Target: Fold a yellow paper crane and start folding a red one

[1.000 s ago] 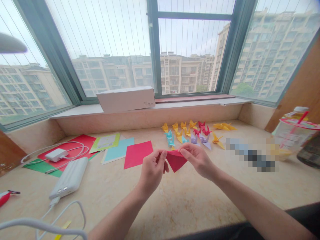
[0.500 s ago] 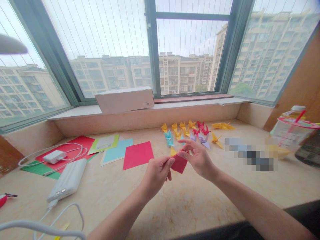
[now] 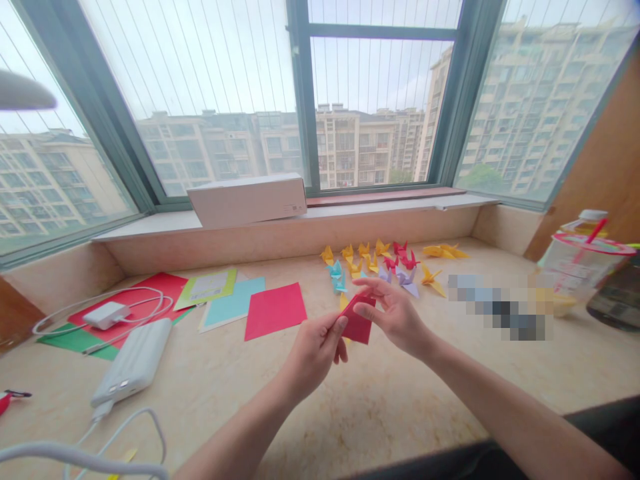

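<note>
A small folded piece of red paper (image 3: 358, 328) is held up above the counter. My left hand (image 3: 314, 345) pinches its left side between thumb and fingers. My right hand (image 3: 400, 313) is at its upper right, with the thumb across the front face and the fingers along the top edge. Just behind the hands stand several folded paper cranes: yellow cranes (image 3: 433, 281), red cranes (image 3: 410, 261), purple cranes (image 3: 409, 284) and light blue cranes (image 3: 335, 271). A flat red paper square (image 3: 276, 311) lies left of my left hand.
Paper sheets, including a light blue sheet (image 3: 234, 303), lie at the left. Beside them are a white charger (image 3: 106, 315) and a white power bank (image 3: 133, 363) with cables. A lidded plastic cup (image 3: 575, 277) stands at the right. A white box (image 3: 247, 202) rests on the sill.
My right thumb has shifted left and straightened over the red paper, leaving more of its face showing. My left hand keeps its pinch.
</note>
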A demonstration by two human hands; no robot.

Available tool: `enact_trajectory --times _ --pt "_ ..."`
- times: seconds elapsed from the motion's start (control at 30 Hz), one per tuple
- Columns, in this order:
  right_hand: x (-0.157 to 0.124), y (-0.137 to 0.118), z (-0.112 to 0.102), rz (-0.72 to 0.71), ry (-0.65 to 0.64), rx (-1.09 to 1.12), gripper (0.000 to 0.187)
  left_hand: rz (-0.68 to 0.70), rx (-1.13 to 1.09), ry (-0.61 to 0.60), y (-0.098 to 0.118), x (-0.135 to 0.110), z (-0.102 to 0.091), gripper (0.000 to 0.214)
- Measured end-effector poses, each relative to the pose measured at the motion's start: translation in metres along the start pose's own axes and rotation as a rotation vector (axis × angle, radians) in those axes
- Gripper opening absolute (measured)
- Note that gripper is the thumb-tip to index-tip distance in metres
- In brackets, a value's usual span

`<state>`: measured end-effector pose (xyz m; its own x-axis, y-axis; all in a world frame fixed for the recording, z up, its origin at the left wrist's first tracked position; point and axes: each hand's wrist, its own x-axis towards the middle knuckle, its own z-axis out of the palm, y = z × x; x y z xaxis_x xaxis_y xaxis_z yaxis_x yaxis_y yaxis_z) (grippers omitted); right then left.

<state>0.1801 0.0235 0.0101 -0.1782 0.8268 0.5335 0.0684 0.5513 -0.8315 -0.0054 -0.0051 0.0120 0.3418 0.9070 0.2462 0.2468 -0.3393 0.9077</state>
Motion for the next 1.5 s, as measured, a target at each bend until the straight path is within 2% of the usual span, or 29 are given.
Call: enact_trajectory --times 0.13,0.3,0.5,0.63,0.83,0.93,1.03,1.17,1.37,1.5 --pt "0.001 0.000 0.000 0.015 0.037 -0.012 0.044 -0.004 -0.081 0.058 -0.001 0.001 -0.001 0.041" --pt "0.001 0.001 0.001 0.026 0.021 -0.007 0.040 0.015 -0.151 0.087 -0.001 0.002 0.000 0.044" --pt "0.002 0.007 0.001 -0.062 0.068 0.001 0.015 0.005 -0.265 0.057 -0.002 0.003 0.000 0.061" --pt "0.002 0.004 0.001 -0.145 0.045 0.008 0.003 0.002 -0.300 0.092 0.003 0.004 -0.001 0.059" --pt "0.000 -0.004 -0.002 -0.077 0.025 -0.044 0.021 0.077 -0.367 0.223 0.001 0.007 0.001 0.055" --pt "-0.001 -0.005 0.000 -0.047 -0.033 -0.008 0.022 0.127 -0.381 0.271 -0.002 0.008 0.001 0.053" --pt "-0.002 -0.005 0.003 -0.038 -0.073 0.009 0.023 0.117 -0.369 0.257 0.000 0.006 0.000 0.046" --pt "-0.001 -0.009 0.003 -0.066 -0.051 -0.017 0.022 0.082 -0.365 0.257 0.006 0.005 0.000 0.039" --pt "0.000 -0.014 0.000 -0.085 -0.067 -0.136 0.036 0.051 -0.419 0.282 0.002 0.008 -0.002 0.039" --pt "-0.003 -0.011 0.002 -0.067 -0.061 -0.191 0.024 0.033 -0.429 0.271 0.003 0.008 -0.001 0.042"
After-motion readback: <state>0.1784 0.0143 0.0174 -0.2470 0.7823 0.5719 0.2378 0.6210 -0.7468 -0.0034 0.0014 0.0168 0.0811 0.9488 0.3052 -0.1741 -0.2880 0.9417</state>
